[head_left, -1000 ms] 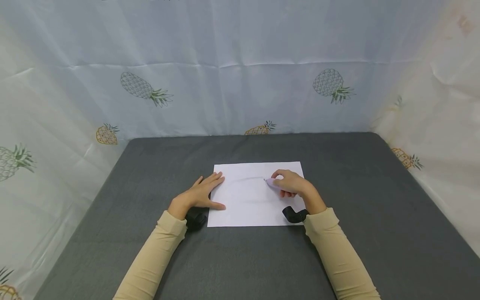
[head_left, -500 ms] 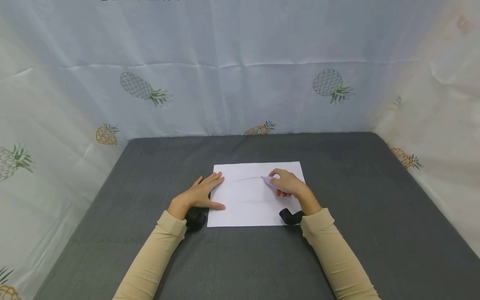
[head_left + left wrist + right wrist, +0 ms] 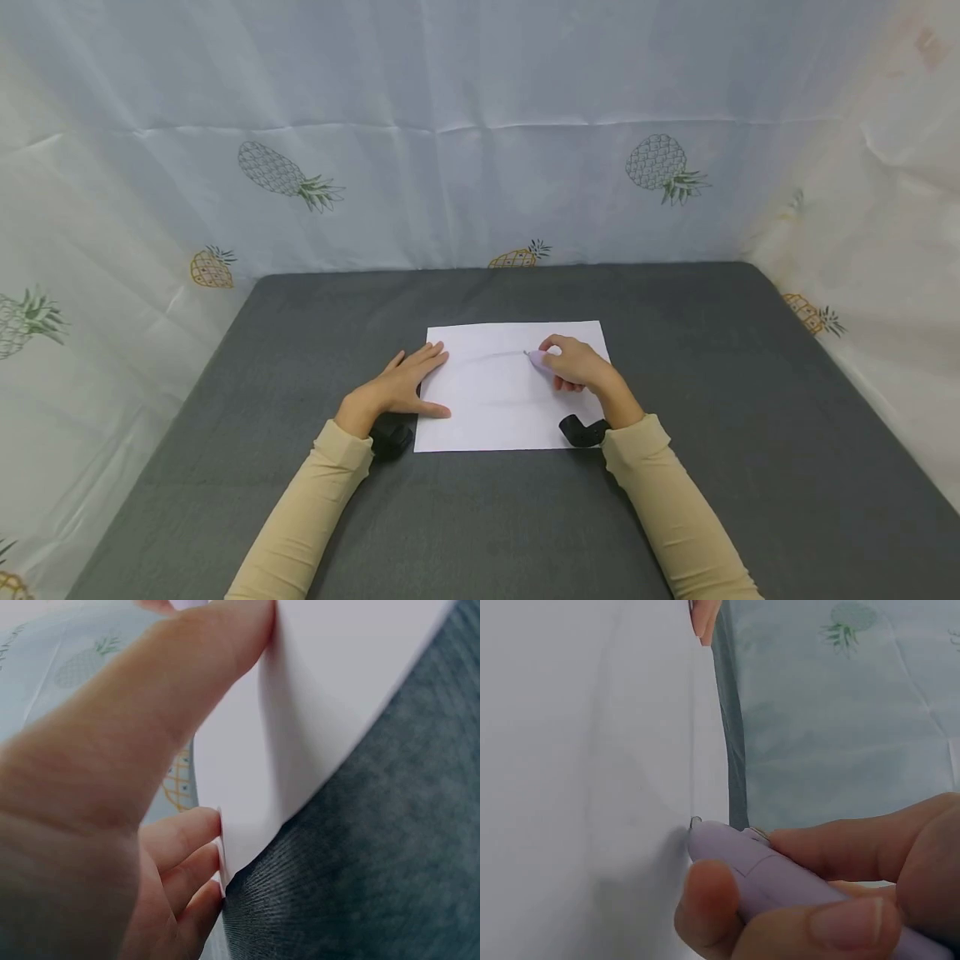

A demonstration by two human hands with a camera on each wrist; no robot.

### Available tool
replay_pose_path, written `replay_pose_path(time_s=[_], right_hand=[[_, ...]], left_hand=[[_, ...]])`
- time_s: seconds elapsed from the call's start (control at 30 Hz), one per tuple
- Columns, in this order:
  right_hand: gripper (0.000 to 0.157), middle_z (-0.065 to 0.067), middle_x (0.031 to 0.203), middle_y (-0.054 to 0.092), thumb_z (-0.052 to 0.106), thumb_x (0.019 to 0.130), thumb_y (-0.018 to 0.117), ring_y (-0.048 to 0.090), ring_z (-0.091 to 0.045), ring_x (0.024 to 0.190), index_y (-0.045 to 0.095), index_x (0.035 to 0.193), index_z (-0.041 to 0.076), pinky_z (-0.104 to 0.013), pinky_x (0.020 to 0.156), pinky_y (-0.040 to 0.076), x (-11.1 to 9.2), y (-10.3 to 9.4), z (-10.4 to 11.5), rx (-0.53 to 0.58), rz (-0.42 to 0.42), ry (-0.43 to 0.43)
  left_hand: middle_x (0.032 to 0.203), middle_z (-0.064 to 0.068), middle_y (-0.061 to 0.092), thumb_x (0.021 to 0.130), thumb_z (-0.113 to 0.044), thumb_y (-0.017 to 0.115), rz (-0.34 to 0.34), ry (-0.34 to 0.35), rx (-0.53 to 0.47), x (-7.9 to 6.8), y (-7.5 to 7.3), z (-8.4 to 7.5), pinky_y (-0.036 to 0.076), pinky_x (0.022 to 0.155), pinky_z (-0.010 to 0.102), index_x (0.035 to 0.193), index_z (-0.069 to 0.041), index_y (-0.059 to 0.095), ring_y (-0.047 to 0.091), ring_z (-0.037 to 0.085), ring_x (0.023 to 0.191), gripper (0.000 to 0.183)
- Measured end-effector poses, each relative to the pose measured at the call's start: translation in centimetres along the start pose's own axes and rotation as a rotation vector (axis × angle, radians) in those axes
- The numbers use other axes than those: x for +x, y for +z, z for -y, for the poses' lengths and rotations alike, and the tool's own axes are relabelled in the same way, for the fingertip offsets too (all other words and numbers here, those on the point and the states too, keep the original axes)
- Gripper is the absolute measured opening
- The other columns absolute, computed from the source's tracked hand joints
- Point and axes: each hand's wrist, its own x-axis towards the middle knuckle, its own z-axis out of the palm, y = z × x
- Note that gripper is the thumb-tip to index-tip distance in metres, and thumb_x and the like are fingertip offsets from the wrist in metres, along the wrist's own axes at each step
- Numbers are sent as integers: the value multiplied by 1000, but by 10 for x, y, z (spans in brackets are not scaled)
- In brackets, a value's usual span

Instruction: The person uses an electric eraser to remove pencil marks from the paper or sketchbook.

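Note:
A white sheet of paper lies on the grey table. My left hand rests spread on its left edge, thumb and fingers apart; in the left wrist view the paper bends up slightly beside the thumb. My right hand pinches a lilac pen-shaped tool between thumb and fingers. Its small metal tip is right at the paper surface. From that tip a thin straight line runs along the paper towards the left hand, near the far edge. Part of the tool is hidden by the fingers.
Dark grey cloth covers the table. Pale curtains with pineapple prints hang behind and at both sides. Black wrist devices sit under each wrist, the right one overlapping the paper's lower right corner.
My right hand has shifted slightly left with the lilac tool, mostly in the first half second. The left hand and the paper have stayed in place.

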Motion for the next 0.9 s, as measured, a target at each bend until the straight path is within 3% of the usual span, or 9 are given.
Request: replay_pose_path(time_s=[0.13,0.4,0.9], right_hand=[[35,0,53,53,30,98,49,42,-10,42,52,126,10,-20,41,35,3,3,-1,9,-16,-8],[34,-1,57,53,26,98,48,40,-11,47,50,126,7,-21,45,33,-2,-4,-2,-5,64,-1],[36,0,54,53,25,98,47,40,-9,45,50,128,5,-20,44,32,1,-3,0,76,55,4]], left_hand=[[164,11,15,78,-46,76,0,1,2,1,1,1,5,122,61,153,-7,24,14,32,153,99],[164,12,16,78,-46,77,-6,12,-3,1,2,2,5,122,62,153,-7,25,14,32,153,99],[164,11,15,78,-47,76,-7,10,-1,1,3,3,5,122,62,153,-7,24,14,32,153,99]])
